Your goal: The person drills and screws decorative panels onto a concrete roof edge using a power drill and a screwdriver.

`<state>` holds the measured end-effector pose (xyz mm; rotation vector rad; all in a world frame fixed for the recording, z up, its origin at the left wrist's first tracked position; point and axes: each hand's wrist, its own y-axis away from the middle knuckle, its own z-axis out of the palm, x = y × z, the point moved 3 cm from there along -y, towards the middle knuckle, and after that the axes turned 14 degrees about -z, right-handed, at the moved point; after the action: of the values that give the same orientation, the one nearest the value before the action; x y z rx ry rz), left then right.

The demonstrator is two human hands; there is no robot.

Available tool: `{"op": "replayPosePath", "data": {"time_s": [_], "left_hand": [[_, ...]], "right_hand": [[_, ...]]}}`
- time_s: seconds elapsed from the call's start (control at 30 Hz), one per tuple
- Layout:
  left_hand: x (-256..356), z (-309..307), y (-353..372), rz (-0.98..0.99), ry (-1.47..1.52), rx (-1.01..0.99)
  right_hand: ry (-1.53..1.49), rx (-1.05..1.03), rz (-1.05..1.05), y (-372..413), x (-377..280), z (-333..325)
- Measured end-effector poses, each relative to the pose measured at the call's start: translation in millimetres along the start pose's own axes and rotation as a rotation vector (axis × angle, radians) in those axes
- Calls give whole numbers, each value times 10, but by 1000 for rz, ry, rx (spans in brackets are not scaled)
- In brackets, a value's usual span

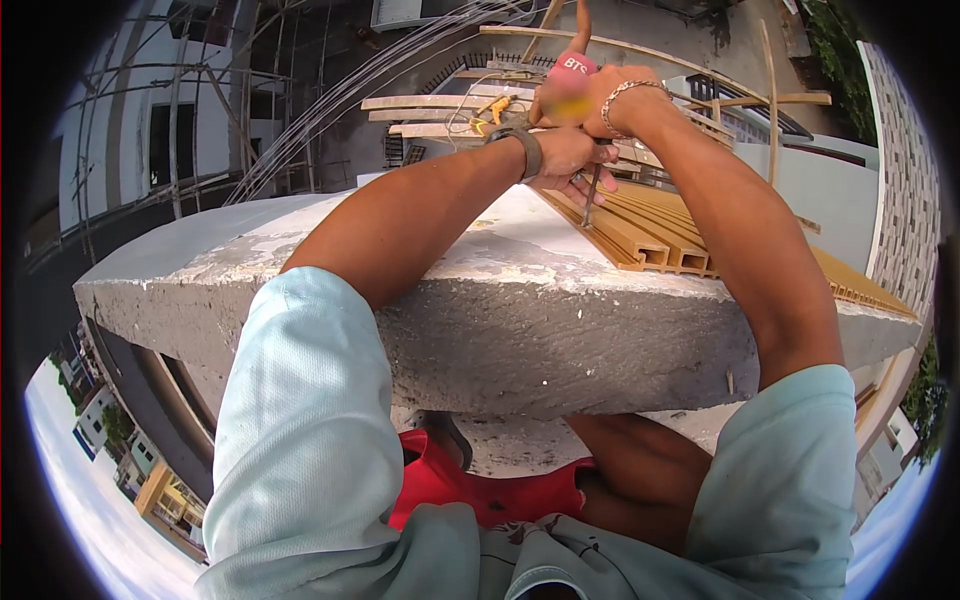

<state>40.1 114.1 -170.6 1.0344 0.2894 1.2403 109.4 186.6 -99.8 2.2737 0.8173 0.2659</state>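
Note:
My left hand (568,158), with a dark watch at the wrist, is at the far part of the ledge. Its thumb and fingers are around the upper part of a thin metal rod (591,197). The rod stands nearly upright, its lower end at the edge of a tan grooved panel (640,232). Just above, my right hand (622,88), with a chain bracelet at the wrist, is closed; what it holds is hidden. The panel lies on the rough concrete ledge (560,330), its open channel ends facing me.
Beyond my hands is another person in a pink cap (572,66), among wooden scaffold planks (420,103). A yellow tool (494,108) with a cord lies on the planks. Cables (345,95) run at the upper left. The ledge drops off to a street far below.

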Motion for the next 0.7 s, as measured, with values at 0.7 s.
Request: {"op": "replayPosePath", "data": {"time_s": [0.7], "left_hand": [[12,-29,-39,15,-92,-20]], "right_hand": [[37,146,-78,15,58,118]]}}
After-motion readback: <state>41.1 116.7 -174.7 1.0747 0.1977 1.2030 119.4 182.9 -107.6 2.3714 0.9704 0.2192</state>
